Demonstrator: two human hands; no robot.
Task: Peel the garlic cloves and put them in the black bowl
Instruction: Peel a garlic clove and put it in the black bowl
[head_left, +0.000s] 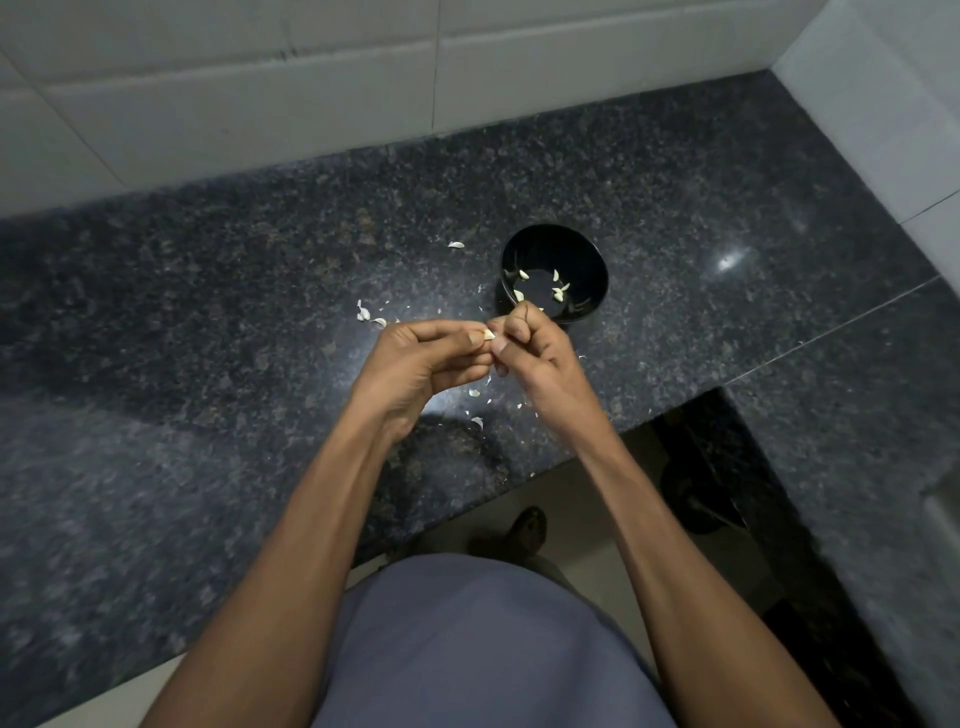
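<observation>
I see some peeled cloves (540, 286) already in the black bowl (592, 260) at one o'clock, while my left hand (421, 358) and right hand (535, 348) both pinch one more garlic clove (488, 334), so I think peeling isn't finished.

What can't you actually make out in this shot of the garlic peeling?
- Garlic clove, head view: mostly covered by the fingertips of the left hand and right hand; how much skin remains is unclear.
- Black bowl: its near rim sits behind the right hand; the pieces inside are too small to count.
- Bits on the counter: too small to tell skins from cloves.
</observation>
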